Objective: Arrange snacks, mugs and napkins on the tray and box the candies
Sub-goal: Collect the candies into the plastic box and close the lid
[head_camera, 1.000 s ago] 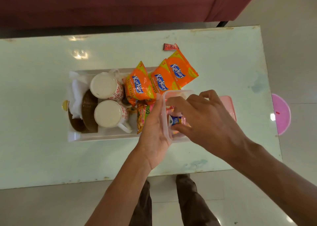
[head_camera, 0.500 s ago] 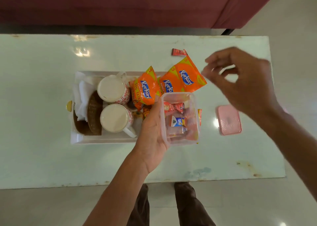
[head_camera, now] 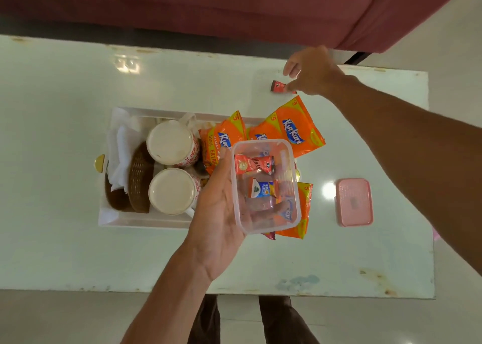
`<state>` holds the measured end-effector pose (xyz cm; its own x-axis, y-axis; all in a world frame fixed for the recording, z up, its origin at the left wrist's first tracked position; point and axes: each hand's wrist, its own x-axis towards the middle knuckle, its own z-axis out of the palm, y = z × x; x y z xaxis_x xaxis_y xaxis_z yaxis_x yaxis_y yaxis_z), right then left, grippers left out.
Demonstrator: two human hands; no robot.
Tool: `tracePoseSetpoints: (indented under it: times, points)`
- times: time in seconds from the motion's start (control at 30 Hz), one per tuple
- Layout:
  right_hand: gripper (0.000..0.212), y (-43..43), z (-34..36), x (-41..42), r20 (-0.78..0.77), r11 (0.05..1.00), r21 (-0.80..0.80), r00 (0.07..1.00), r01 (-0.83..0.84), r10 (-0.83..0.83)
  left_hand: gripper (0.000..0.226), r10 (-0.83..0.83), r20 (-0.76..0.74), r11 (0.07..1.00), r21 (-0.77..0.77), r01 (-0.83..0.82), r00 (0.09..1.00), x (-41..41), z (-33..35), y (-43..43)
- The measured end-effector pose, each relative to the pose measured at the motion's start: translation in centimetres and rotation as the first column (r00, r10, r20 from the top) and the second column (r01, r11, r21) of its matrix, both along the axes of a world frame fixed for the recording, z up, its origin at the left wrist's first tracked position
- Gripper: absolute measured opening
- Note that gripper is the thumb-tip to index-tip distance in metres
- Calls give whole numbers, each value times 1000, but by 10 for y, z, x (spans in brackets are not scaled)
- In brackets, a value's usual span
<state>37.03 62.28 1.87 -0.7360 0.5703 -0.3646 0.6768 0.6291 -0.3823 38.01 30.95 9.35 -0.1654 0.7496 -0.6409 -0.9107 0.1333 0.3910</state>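
My left hand [head_camera: 216, 213] grips a clear plastic box [head_camera: 266, 187] from underneath and holds it above the tray's right end. Inside lie a red candy [head_camera: 253, 163] and a blue-and-white candy [head_camera: 262, 191]. My right hand [head_camera: 310, 71] reaches to the far side of the table, its fingertips touching a small red candy [head_camera: 278, 87] that lies on the tabletop. The white tray [head_camera: 146, 219] carries two white mugs [head_camera: 170, 145] [head_camera: 172, 191], white napkins [head_camera: 121, 148], brown woven coasters [head_camera: 138, 176] and orange snack packets [head_camera: 294, 127].
The box's pink lid [head_camera: 354, 202] lies on the pale glass table [head_camera: 65, 88] to the right of the tray. A dark red sofa [head_camera: 208, 4] stands beyond the table's far edge. My legs show below the near edge.
My right hand left the box, rose and swung to the far right of the table, down to the loose red candy. My left hand kept holding the box.
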Motion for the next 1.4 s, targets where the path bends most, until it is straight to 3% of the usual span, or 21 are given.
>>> tracePoseSetpoints:
  times: [0.17,0.37,0.43,0.5,0.57,0.67,0.77,0.9,0.97,1.17,1.33,1.4]
  points:
    - [37,0,-14,-17,167,988,41,976,-148,140,62,7,33,1000,-3,-7,999,-4,-2,-4]
    - [25,1,-18,-22,199,988,100,975,-120,98,57,40,47,999,-22,-39,998,-13,-3,-8]
    - [29,-4,-6,-19,93,990,115,993,-82,72,56,47,28,999,-25,-46,999,-16,-4,-9]
    - [32,-16,20,-14,-142,994,98,990,41,-27,57,53,8,998,-28,-53,999,-18,-4,-9]
    - [33,-40,62,-2,-401,988,62,910,143,-106,58,69,4,997,-34,-69,998,-21,-5,-9]
    - [26,-92,132,32,-558,998,-67,829,4,-41,57,67,-4,997,-31,-67,998,-24,-7,-9]
    - [21,-146,173,62,-498,961,-170,860,-220,109,58,64,-44,997,-31,-65,997,-24,-4,-9]
    - [22,-192,168,89,-358,908,78,839,-412,411,60,43,-104,998,-33,-46,994,-20,3,-6]
    - [20,-201,158,98,-288,878,187,829,-442,479,61,33,-123,999,-26,-36,992,-16,6,-7]
    - [14,-214,147,116,-165,853,294,856,-431,489,59,-27,-141,1000,-2,27,990,2,13,-9]
    - [15,-215,153,133,-81,853,261,870,-452,486,61,-42,-157,999,13,45,987,23,17,-8]
    - [19,-212,155,142,-126,879,219,881,-423,455,60,-41,-172,999,18,45,984,31,18,-6]
